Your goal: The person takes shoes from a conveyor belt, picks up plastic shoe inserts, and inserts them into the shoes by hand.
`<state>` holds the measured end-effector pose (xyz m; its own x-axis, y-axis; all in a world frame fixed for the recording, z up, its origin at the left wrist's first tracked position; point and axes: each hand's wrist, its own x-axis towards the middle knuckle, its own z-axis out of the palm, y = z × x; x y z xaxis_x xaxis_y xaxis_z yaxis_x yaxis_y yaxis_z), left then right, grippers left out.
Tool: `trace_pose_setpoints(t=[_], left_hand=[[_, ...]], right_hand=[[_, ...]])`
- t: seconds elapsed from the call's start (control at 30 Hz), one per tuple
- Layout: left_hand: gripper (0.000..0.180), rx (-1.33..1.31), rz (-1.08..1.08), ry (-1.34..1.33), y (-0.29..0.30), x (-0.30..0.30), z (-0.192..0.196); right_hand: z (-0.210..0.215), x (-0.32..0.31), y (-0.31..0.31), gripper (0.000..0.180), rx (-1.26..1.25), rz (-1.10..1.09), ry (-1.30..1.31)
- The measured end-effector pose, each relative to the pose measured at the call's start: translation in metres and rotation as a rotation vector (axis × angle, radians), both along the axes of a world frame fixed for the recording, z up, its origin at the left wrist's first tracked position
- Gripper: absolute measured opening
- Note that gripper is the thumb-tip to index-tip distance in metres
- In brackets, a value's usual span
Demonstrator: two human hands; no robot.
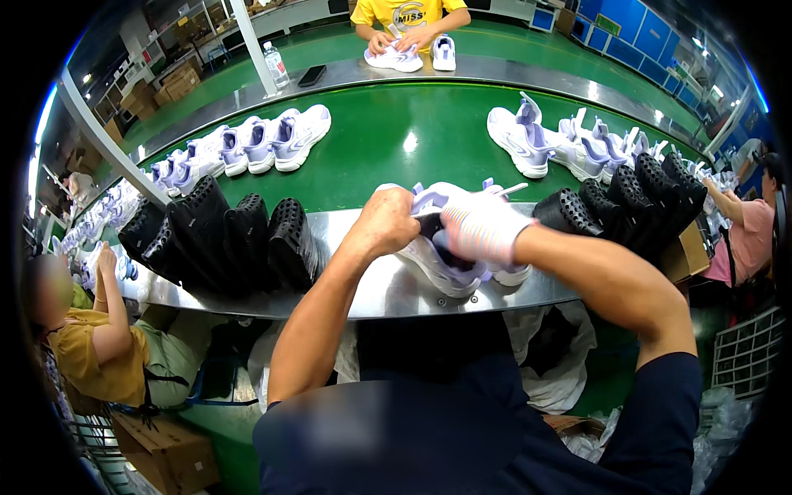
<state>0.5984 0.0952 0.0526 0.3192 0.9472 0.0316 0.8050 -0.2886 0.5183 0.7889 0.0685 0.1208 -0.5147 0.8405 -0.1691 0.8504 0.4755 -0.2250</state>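
Note:
A white and lavender sneaker (439, 268) rests on the metal edge of the bench in front of me, its toe toward me. My bare left hand (388, 221) is closed on its left side. My right hand (488, 229), in a pale striped glove, reaches into the shoe's opening, and its fingertips are hidden there. Something dark (430, 223) shows inside the opening between my hands. A second sneaker (513, 275) lies close on the right, mostly covered by my right hand and the first shoe.
Stacks of black perforated insoles stand to the left (290, 239) and right (569, 212). Rows of sneakers line the green belt at left (301, 139) and right (518, 140). Across it, a person in yellow (404, 33) handles a sneaker near a phone (312, 76) and bottle (275, 66). Others sit on both sides.

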Motion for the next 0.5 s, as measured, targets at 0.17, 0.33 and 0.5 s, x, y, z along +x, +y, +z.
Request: trace_pose_setpoints(t=[0.17, 0.33, 0.5], left_hand=[[0.021, 0.009, 0.08, -0.077, 0.003, -0.011, -0.006], [0.02, -0.037, 0.017, -0.141, -0.001, -0.011, -0.007], [0.02, 0.057, 0.008, -0.191, 0.011, 0.01, -0.006]], right_hand=[[-0.065, -0.018, -0.011, 0.024, 0.079, 0.056, -0.179], [-0.054, -0.012, -0.017, 0.018, 0.098, 0.097, -0.159], [-0.077, -0.03, 0.0, 0.019, 0.2, -0.066, 0.131]])
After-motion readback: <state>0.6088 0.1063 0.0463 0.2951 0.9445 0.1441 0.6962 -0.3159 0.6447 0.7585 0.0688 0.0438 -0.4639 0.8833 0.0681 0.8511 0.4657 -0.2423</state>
